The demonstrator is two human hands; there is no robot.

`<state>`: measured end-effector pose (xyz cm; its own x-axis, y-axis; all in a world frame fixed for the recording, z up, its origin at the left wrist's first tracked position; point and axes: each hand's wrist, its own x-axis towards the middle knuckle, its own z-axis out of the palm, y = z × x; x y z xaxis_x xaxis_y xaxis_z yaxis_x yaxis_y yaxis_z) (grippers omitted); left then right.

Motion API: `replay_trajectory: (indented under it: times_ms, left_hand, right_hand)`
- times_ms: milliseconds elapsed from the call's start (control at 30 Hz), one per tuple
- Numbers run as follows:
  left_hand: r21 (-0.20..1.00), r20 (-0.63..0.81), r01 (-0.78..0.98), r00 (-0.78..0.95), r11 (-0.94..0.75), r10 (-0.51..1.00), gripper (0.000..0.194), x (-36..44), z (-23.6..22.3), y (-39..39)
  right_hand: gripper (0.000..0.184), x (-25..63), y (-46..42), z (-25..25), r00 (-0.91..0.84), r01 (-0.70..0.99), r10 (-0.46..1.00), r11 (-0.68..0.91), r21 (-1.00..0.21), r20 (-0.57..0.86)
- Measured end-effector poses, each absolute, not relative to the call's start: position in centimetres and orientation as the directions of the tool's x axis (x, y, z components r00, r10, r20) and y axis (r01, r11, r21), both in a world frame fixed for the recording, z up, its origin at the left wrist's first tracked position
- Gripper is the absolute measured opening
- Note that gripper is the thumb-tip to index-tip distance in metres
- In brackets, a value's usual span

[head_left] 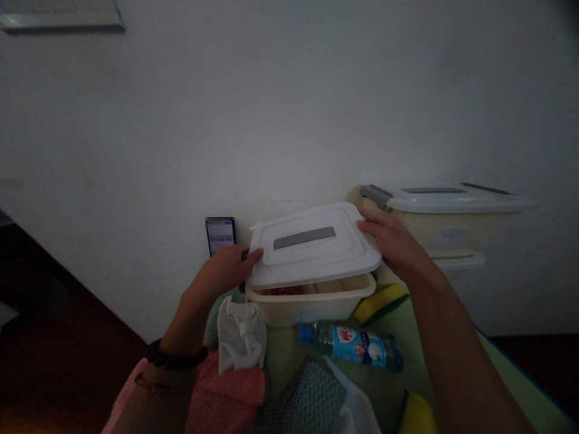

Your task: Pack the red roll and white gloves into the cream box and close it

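Between my hands a white lid (pixel 312 244) with a grey strip sits tilted over a cream plastic box (pixel 312 310). Its front edge is raised, so a gap shows something red and pale dividers inside. My left hand (pixel 230 265) grips the lid's left edge, thumb on top. At the right edge, my right hand (pixel 393 241) holds the lid with the fingers along its rim. Just in front of the box lies a clear bottle (pixel 357 346) with a blue cap and blue label. A yellow and green sponge (pixel 380 303) rests by the box's right corner.
A larger lidded cream box (pixel 452 223) stands at the right against the wall. A phone (pixel 221 234) leans behind my left hand. White drawstring pouch (pixel 243 334), pink cloth (pixel 226 392), grey-green mesh cloth (pixel 312 398) and another sponge (pixel 418 416) lie on the green table (pixel 284 361).
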<state>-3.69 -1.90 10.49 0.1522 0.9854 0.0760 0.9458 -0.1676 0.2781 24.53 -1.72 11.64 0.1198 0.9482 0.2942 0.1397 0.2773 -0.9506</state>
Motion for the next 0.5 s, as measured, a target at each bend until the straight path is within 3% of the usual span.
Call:
replay_trajectory:
  times_ms: [200,500]
  left_hand:
    - [0.242,0.053,0.958,0.143,-0.151,0.988,0.053,-3.60,10.40,-2.01]
    - [0.194,0.037,0.970,0.142,-0.146,0.989,0.055,-3.40,10.34,-2.05]
  right_hand:
    - [0.040,25.02,-1.65,11.39,0.096,0.306,0.950,0.257,-0.916,0.299]
    - [0.038,24.98,-1.90,11.51,0.102,0.381,0.954,0.225,-0.897,0.283]
